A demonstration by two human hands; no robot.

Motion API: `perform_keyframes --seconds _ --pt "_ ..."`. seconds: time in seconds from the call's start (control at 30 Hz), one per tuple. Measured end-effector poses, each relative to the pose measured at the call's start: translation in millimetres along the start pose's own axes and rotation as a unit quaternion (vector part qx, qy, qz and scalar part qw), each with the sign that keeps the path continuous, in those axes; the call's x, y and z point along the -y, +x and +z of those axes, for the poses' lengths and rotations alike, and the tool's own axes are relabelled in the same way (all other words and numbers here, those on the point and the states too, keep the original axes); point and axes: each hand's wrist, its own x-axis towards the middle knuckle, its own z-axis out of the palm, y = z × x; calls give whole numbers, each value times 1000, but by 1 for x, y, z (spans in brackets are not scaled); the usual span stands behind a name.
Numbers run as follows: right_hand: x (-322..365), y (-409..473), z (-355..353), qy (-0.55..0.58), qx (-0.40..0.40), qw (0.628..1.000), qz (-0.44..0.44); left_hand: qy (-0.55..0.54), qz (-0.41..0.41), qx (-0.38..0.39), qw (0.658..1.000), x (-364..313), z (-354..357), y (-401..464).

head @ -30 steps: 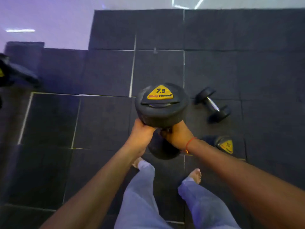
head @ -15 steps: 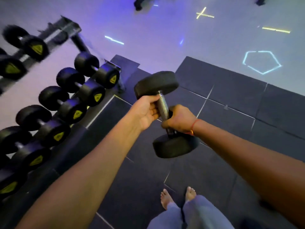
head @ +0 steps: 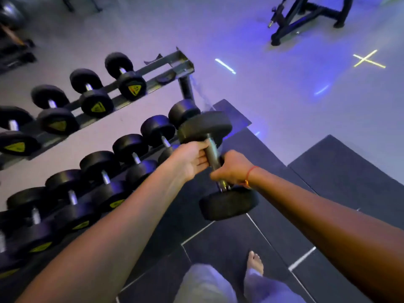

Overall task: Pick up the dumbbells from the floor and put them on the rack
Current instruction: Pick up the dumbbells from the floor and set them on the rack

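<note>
**Head view: both hands on one dumbbell beside the rack**

Head camera looks down on two bare forearms reaching forward. A dumbbell (head: 213,159) hangs in the air between the hands, its steel handle tilted, one black head above the fingers and the other below them. The left hand (head: 192,159) curls its fingers round the upper part of the handle, just under the top head. The right hand (head: 232,168) grips the lower part of the handle, fingers wrapped tight, thumb side toward the bottom head; a red thread (head: 250,174) circles that wrist.

The rack (head: 166,72) stands to the left of the fingers, a slanted two-tier frame. Its rows hold many black dumbbells with yellow labels. The held dumbbell's top head sits in front of the end of the lower row; I cannot tell whether it touches anything there.

Below the fingers lie dark floor mats (head: 240,243) with pale seams, and a bare foot (head: 255,262) with grey trouser legs. Beyond the fingers, a black machine base (head: 306,16) stands on the pale floor.
</note>
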Motion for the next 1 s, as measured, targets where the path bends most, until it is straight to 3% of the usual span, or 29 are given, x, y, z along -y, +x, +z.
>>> perform_keyframes --seconds 0.4,0.67,0.83,1.0 --pt "143 305 -26 -93 94 989 -67 -87 -11 -88 992 -202 -103 217" --pt "208 471 -43 -87 139 986 -35 -105 -49 -136 984 -310 -144 348" --pt "248 587 -52 -106 145 982 -56 -126 -53 -201 970 -388 -161 427" --pt "279 693 -65 -109 140 982 -65 -126 -48 -211 968 -454 -180 512"
